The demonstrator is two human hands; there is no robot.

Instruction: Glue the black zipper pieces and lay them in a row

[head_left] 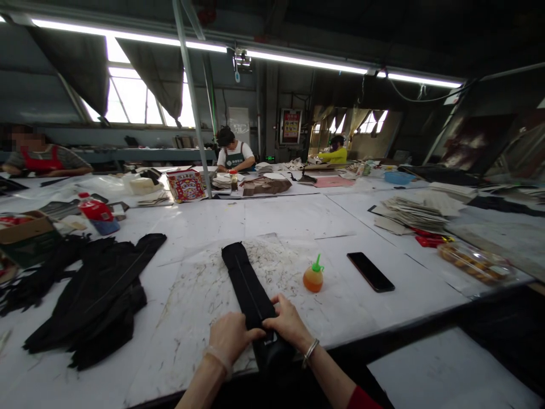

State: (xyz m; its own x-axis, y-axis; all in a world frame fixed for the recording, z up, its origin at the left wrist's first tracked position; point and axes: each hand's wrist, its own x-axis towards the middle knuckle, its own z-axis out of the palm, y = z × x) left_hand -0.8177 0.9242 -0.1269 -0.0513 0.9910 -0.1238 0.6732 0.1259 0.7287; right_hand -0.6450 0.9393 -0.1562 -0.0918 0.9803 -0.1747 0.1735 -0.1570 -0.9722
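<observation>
A long narrow black fabric strip (pixel 244 278) lies on the stained white table (pixel 289 221), running away from me. My left hand (pixel 232 338) and my right hand (pixel 286 321) both press down on its near end, fingers curled and pinching the cloth near the table's front edge. An orange glue bottle with a green nozzle (pixel 314 276) stands just right of the strip.
A pile of black fabric pieces (pixel 97 295) lies to the left. A black phone (pixel 370 271) rests to the right, with stacked paper pieces (pixel 411 213) and a clear food tray (pixel 474 261) beyond. A cardboard box (pixel 25 233) sits far left. Other people work at the far side.
</observation>
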